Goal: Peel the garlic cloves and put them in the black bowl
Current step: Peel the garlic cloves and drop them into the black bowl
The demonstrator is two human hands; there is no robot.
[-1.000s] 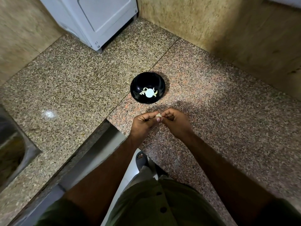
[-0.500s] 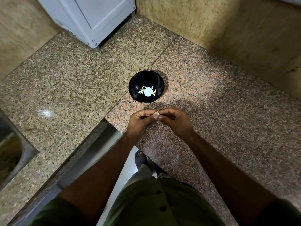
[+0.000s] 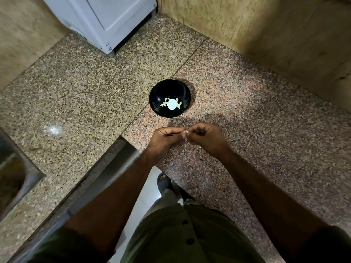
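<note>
L hand (image 3: 167, 137) & R hand (image 3: 206, 137) pinch garlic clove (image 3: 186, 132) betw. them, near black bowl (image 3: 161, 92) w/ peeled cloves (image 3: 163, 104) on surface (image 3: 266, 130).

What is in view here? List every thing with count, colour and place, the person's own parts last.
black bowl: one, black, on the counter beyond the hands.
peeled garlic cloves: several, pale, in the bowl's bottom around a bright white glare spot; exact count unclear.
garlic clove: one, pale, pinched between both hands.
counter: one, speckled granite, L-shaped.
appliance: one, white, far left corner.
sink: one, steel, left edge.
sandal: one, dark, on the floor below.
shirt: one, olive, bottom.
left hand: one, pinches the clove.
right hand: one, pinches the clove.
</note>
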